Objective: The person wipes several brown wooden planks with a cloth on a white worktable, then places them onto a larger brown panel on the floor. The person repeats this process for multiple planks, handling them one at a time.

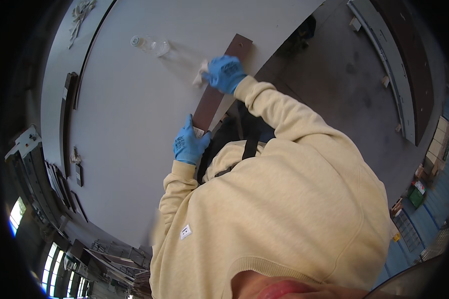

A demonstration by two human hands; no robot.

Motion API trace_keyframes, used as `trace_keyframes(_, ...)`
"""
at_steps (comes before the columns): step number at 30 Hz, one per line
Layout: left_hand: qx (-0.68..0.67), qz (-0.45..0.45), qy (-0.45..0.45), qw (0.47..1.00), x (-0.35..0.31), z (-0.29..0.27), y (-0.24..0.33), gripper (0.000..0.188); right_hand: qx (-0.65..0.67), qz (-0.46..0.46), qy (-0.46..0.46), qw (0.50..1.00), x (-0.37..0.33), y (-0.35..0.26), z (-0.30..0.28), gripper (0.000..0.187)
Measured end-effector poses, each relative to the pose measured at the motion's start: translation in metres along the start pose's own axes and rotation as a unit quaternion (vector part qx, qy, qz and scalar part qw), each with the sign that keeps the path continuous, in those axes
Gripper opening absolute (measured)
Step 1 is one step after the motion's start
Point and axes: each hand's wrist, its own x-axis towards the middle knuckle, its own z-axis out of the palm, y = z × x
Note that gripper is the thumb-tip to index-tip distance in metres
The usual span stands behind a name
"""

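Note:
A flat brown board point(208, 107) lies slantwise along the near edge of the grey table. My left hand point(187, 143), in a blue glove, grips its near end, thumb and fingers on either side of a small pale label point(198, 132). In a matching glove, my right hand point(225, 74) is closed on a crumpled whitish cloth point(201, 74) over the upper half of the board. The cloth's loose part hangs past the board's left edge. Slight blur hides how firmly the cloth presses on the surface.
A clear plastic bottle point(152, 46) stands on the grey table point(127, 124), left of the board. Dark strips point(67, 119) and a rag point(81, 17) lie along the far left. Across the floor point(334, 89) at right is another bench with a long brown panel point(409, 65).

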Motion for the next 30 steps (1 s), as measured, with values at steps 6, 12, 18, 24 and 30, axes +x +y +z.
trace_keyframes(6,0.005,0.008,0.011,1.000,-0.008,0.000,0.000,0.094,-0.113,0.195,0.116,0.967,0.084,0.227,-0.037,0.048)
trace_keyframes(12,-0.002,-0.015,0.006,1.000,-0.011,-0.008,0.009,0.092,0.019,0.039,0.273,0.961,0.043,0.085,-0.072,0.033)
trace_keyframes(18,0.003,-0.023,-0.011,1.000,-0.014,-0.010,0.012,0.091,0.051,-0.020,0.094,0.994,0.013,-0.004,0.011,0.023)
trace_keyframes(24,-0.033,0.053,0.037,0.997,-0.026,-0.002,-0.003,0.090,-0.084,0.219,0.133,0.963,0.083,0.180,-0.030,0.030)
trace_keyframes(30,-0.700,-0.157,-0.354,0.599,-0.035,-0.058,0.003,0.072,0.197,0.179,0.353,0.897,0.038,0.111,-0.120,0.042)
